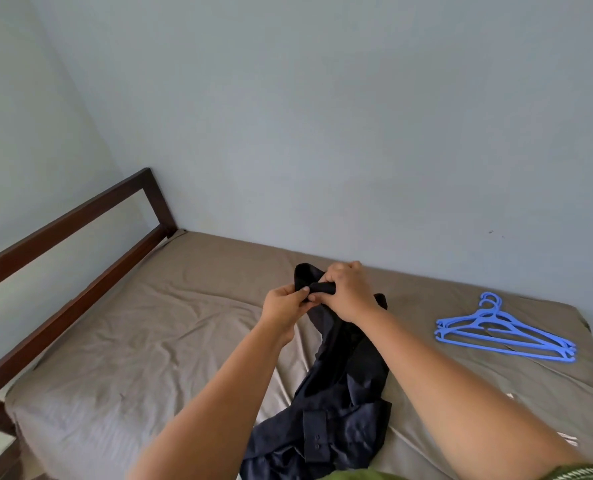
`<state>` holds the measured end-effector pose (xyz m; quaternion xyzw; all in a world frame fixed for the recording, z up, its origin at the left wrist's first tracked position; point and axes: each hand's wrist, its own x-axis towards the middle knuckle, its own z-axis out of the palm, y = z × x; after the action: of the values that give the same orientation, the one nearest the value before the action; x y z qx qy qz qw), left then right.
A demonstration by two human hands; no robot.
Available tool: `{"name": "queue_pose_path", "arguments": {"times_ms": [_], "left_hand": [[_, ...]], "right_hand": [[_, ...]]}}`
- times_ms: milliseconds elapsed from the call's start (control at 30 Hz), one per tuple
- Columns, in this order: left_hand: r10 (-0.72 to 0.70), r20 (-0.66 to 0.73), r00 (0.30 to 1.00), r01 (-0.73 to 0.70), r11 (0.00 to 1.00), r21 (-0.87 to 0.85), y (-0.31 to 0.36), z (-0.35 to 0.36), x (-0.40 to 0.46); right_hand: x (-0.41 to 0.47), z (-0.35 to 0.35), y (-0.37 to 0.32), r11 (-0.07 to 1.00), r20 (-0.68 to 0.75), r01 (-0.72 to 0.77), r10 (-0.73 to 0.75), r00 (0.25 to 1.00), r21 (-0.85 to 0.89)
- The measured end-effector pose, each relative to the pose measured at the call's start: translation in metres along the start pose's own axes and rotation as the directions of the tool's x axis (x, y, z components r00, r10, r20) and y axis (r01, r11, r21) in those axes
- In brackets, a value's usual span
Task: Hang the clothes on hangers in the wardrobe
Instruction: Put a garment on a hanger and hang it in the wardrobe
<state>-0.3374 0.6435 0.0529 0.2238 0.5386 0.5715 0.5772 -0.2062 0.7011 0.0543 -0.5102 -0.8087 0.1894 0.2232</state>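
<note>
A dark navy shirt (336, 393) hangs from both my hands above the bed, its lower part with a buttoned cuff trailing onto the sheet. My left hand (283, 306) pinches one bunched end of the fabric. My right hand (348, 291) grips the same bunched part just beside it, fingers closed. A stack of blue plastic hangers (502, 330) lies flat on the bed at the right, well apart from both hands. No wardrobe is in view.
The bed (149, 323) has a wrinkled taupe sheet and stands against a pale blue wall. A dark wooden bed frame (80, 244) runs along the left side. A light surface shows at the bottom left corner.
</note>
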Motion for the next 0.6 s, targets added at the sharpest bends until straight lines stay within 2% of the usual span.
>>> {"name": "queue_pose_path", "arguments": {"times_ms": [67, 133, 333, 433, 600], "left_hand": [[-0.016, -0.029, 0.999, 0.015, 0.999, -0.031, -0.006, 0.003, -0.003], [-0.024, -0.046, 0.999, 0.021, 0.998, -0.053, -0.01, 0.005, -0.007], [-0.036, -0.227, 0.973, 0.031, 0.999, -0.023, -0.028, 0.011, -0.012], [-0.019, -0.306, 0.952, 0.023, 1.0, 0.011, -0.037, 0.018, -0.016], [-0.075, -0.336, 0.939, 0.044, 0.994, -0.1, -0.045, 0.032, -0.025]], "right_hand": [[-0.005, -0.001, -0.002, 0.992, -0.015, 0.018, -0.02, 1.0, -0.123], [-0.01, -0.001, -0.002, 0.987, -0.009, 0.013, -0.015, 1.0, -0.163], [-0.02, 0.002, 0.006, 0.997, 0.04, -0.071, 0.071, 0.997, -0.012], [-0.026, 0.003, 0.005, 0.997, 0.101, -0.051, 0.056, 0.993, -0.053], [-0.034, 0.003, 0.002, 0.992, 0.032, -0.093, 0.096, 0.995, -0.086]]}}
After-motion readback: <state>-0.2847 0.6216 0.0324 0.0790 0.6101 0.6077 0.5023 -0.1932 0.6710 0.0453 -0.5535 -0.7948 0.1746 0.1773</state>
